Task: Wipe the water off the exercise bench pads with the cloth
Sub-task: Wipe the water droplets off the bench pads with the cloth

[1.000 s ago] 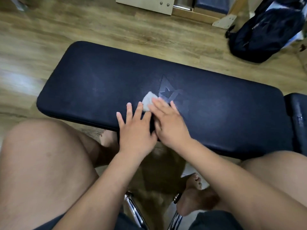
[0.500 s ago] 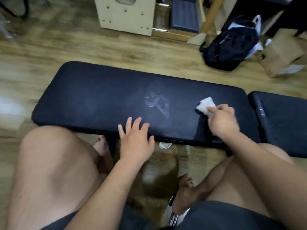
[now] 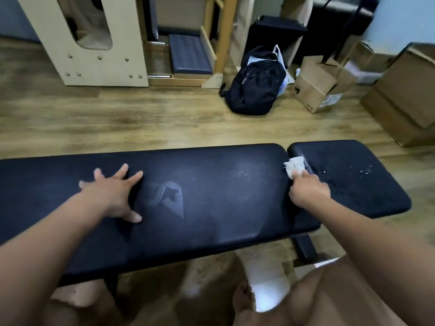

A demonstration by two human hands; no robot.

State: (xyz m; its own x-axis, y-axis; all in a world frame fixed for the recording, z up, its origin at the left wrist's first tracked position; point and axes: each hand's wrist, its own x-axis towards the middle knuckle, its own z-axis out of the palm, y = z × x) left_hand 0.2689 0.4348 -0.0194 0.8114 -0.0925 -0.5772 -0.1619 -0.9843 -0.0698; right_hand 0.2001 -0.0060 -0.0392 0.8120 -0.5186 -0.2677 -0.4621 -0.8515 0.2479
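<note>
The right hand (image 3: 309,191) pinches the cloth (image 3: 294,167) in curled fingers at the gap between the long pad (image 3: 211,184) and the short pad (image 3: 341,154). The left hand (image 3: 113,191) lies flat on the long pad, fingers spread. Water drops (image 3: 366,171) dot the short pad's surface, so the next move is probably to sweep the cloth rightward over them.

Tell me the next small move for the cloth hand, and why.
Probably sweep the cloth rightward across the short pad. The right hand pinches it at the gap between pads, and water droplets glisten on the short pad just right of it; the long pad looks mostly dry.
</note>
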